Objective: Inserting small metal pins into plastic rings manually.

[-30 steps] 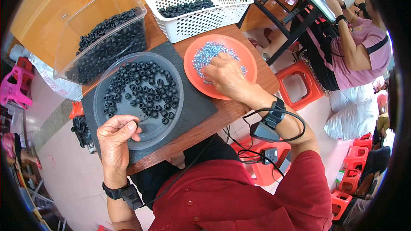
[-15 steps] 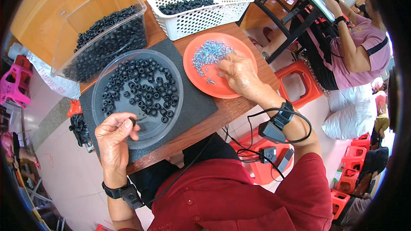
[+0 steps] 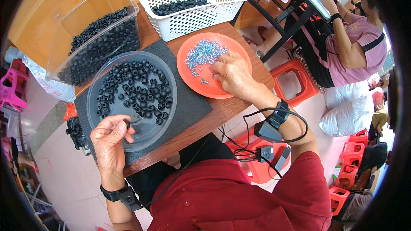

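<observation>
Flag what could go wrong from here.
1. The left hand pinches one small black piece; it might slip and get lost among the similar ones in the clear round tub.
2. The right hand is over the shallow orange plate; a stray brush could scatter its tiny loose blue pieces.

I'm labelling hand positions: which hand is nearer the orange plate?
Right. The right hand is over the orange plate; the left hand is left of it, by the round tub.

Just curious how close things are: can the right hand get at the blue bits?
Probably yes: the right hand is over the plate, beside the blue bits, with nothing visible between.
</observation>
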A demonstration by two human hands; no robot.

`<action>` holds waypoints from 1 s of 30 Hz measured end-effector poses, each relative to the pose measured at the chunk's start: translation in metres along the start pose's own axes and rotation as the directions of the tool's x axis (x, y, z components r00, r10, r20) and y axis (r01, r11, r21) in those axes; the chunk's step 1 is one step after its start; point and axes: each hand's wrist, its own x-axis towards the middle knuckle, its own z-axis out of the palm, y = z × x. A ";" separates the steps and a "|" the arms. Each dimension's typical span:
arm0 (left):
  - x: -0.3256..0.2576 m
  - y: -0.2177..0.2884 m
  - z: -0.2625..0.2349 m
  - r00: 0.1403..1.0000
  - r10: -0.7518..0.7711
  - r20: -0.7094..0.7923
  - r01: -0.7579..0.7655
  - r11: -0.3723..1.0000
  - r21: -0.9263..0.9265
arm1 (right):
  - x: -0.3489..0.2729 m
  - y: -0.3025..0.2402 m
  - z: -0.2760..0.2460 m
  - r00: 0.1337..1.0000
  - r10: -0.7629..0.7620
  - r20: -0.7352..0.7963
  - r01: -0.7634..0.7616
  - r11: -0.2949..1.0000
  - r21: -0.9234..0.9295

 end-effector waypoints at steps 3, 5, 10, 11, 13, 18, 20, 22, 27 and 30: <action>0.001 -0.001 0.002 1.000 -0.004 -0.007 0.004 1.000 -0.006 | -0.002 -0.001 0.003 0.999 0.017 0.034 -0.017 1.000 -0.001; 0.001 0.000 0.002 1.000 -0.006 -0.009 0.006 1.000 -0.008 | -0.001 -0.004 -0.002 0.995 0.041 0.086 -0.040 0.999 -0.017; 0.002 -0.001 0.001 1.000 0.009 0.009 -0.009 1.000 0.003 | -0.002 -0.003 -0.003 0.989 0.047 0.140 -0.043 0.999 -0.033; 0.002 0.000 0.002 1.000 0.010 0.011 -0.010 1.000 0.003 | -0.003 -0.003 -0.004 0.990 0.061 0.124 -0.060 0.998 -0.011; 0.000 0.000 0.004 0.999 0.030 -0.021 -0.030 1.000 -0.002 | -0.001 -0.007 -0.004 0.992 0.060 0.110 -0.063 0.998 0.024; -0.002 0.001 0.007 0.998 0.054 -0.036 -0.050 0.993 0.111 | 0.015 -0.050 -0.032 0.935 0.291 0.205 -0.354 0.821 0.448; -0.004 0.001 0.015 0.992 0.121 -0.042 -0.109 0.969 0.223 | 0.027 -0.071 -0.037 0.914 0.286 0.289 -0.405 0.694 0.595; -0.006 0.004 0.025 0.940 0.337 0.054 -0.321 0.817 0.480 | 0.036 -0.087 -0.035 0.906 0.223 0.360 -0.423 0.509 0.749; -0.006 0.013 0.034 0.734 0.586 0.343 -0.599 0.321 0.734 | 0.062 -0.121 -0.026 0.857 0.095 0.507 -0.507 0.340 0.792; -0.004 0.012 0.026 0.606 0.628 0.488 -0.679 0.089 0.729 | 0.071 -0.128 -0.018 0.779 -0.030 0.626 -0.585 0.324 0.744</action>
